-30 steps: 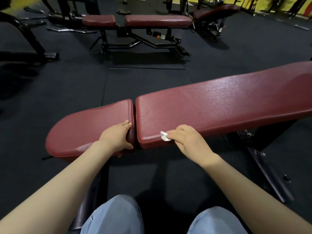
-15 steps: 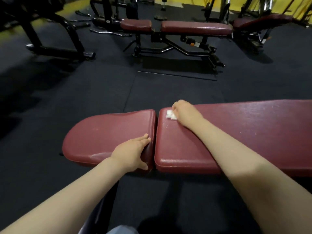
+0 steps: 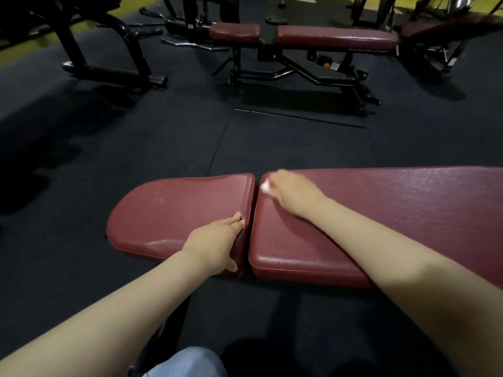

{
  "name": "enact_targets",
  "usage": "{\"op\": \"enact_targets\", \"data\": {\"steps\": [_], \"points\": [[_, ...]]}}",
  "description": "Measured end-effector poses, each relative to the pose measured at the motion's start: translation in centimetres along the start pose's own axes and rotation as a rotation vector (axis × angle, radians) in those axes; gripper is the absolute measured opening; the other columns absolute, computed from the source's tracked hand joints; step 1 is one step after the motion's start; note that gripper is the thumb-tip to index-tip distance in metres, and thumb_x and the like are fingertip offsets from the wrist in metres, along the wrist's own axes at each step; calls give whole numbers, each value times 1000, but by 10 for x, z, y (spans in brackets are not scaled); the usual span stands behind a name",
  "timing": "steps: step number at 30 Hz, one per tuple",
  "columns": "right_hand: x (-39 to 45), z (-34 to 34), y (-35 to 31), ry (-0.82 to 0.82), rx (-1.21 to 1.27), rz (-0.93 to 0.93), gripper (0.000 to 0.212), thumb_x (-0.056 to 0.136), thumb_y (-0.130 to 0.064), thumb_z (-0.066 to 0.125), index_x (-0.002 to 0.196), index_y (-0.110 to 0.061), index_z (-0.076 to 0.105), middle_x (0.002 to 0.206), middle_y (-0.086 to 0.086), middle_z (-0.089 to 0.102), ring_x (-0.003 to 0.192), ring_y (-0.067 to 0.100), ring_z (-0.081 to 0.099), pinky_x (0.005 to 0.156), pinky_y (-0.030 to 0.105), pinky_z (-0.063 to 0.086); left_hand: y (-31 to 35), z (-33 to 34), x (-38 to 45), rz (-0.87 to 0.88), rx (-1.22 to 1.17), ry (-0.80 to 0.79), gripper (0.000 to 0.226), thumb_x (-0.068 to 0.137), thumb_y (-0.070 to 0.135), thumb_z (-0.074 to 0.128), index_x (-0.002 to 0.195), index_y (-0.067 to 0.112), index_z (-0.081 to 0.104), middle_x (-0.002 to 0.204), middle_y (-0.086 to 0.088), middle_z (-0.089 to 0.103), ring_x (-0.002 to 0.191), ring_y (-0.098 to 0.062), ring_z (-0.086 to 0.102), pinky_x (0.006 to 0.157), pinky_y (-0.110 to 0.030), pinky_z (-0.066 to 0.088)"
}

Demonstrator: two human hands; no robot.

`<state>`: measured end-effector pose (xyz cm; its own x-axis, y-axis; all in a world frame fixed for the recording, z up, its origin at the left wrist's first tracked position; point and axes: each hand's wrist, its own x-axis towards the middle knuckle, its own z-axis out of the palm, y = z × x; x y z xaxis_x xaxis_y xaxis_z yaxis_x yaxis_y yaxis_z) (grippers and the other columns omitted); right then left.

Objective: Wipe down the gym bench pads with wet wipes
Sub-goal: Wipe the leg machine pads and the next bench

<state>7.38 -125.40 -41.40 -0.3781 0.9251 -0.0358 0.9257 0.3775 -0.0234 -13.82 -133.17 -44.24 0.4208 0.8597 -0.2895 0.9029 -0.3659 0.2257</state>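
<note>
The long maroon vinyl back pad [image 3: 381, 213] is getting wiped at its far corner. The short maroon seat pad [image 3: 174, 213] sits left of the right hand's grip, and the left hand [image 3: 217, 244] clamps its edge, probably for bracing. The right hand [image 3: 292, 193] pinches a small white wet wipe [image 3: 265, 185], pressed flat for contact.

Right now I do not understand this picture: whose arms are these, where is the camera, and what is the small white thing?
The camera sits on a person's head and looks down, so the arms are that person's own. In front lies a dark red gym bench: a short seat pad and a long back pad. The left hand grips the seat pad's edge by the gap. The right hand presses a white wet wipe on the back pad's far corner. Another bench stands behind on the black floor.
</note>
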Motion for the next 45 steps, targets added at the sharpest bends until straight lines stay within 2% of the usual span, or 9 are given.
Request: {"op": "enact_targets", "data": {"steps": [3, 12, 19, 25, 29, 34, 40, 42, 45], "points": [[36, 3, 8, 66, 32, 253, 16, 79, 4, 47, 81, -12, 46, 79, 5, 42, 69, 29, 47, 58, 33, 35, 1, 0, -1, -14, -6, -3, 110, 73, 32, 83, 157, 29, 13, 164, 18, 1, 148, -9, 22, 110, -32, 39], [-110, -15, -36, -190, 143, -189, 13, 98, -21, 41, 96, -18, 54, 95, 0, 58, 82, 22, 58, 74, 37, 48, 0, -3, 1, 1, 18, -23, 109, 74, 35, 82, 157, 27, 13, 164, 17, 1, 147, -10, 24, 108, -34, 43], [18, -6, 7, 69, 32, 404, 17, 90, -2, 45, 103, -5, 56, 102, 15, 59, 94, 35, 61, 70, 35, 44, -1, -2, 1, -10, 38, -20, 109, 73, 34, 84, 157, 27, 14, 164, 16, 3, 147, -12, 25, 108, -35, 42], [-138, -1, -57, -12, 233, 326, 28, 91, -4, 45, 115, -13, 56, 102, 4, 60, 95, 23, 63, 76, 26, 47, -1, -6, 0, 5, 62, -11, 110, 70, 36, 85, 156, 20, 18, 163, 8, 18, 140, -19, 40, 104, -38, 46], [-89, -4, -38, 6, 89, 404, 12, 93, -6, 46, 100, -9, 56, 96, 11, 59, 91, 32, 63, 73, 37, 48, -1, -5, 4, -2, 98, -26, 115, 67, 37, 87, 155, 14, 15, 157, 3, 34, 130, -24, 50, 94, -38, 50], [12, -11, 17, 159, 163, 652, 16, 96, -13, 51, 106, -1, 56, 108, 17, 59, 101, 36, 60, 70, 33, 40, 5, -6, 1, 13, 121, -30, 123, 72, 31, 85, 157, 28, -4, 165, 2, 14, 137, -25, 44, 100, -38, 48], [-130, -10, -46, 56, 201, 554, 40, 83, 8, 45, 99, -28, 53, 88, -7, 50, 81, 18, 53, 70, 28, 40, 18, -9, 2, 59, 297, -75, 117, 78, 27, 80, 156, 35, -7, 155, -15, 23, 126, -30, 49, 90, -39, 52], [-158, -11, -56, -44, 123, 505, 30, 88, 3, 44, 92, -26, 39, 84, -8, 40, 79, 15, 47, 69, 24, 34, 20, -10, 4, 61, 308, -83, 117, 78, 26, 80, 156, 34, -7, 155, -15, 23, 125, -30, 49, 90, -39, 52], [-107, -14, -20, 42, 52, 554, 15, 98, -26, 45, 102, -15, 54, 98, 8, 57, 94, 30, 61, 73, 33, 42, 20, -11, 4, 55, 306, -100, 117, 78, 25, 79, 156, 34, -7, 157, -15, 22, 126, -30, 49, 91, -40, 53]]}}
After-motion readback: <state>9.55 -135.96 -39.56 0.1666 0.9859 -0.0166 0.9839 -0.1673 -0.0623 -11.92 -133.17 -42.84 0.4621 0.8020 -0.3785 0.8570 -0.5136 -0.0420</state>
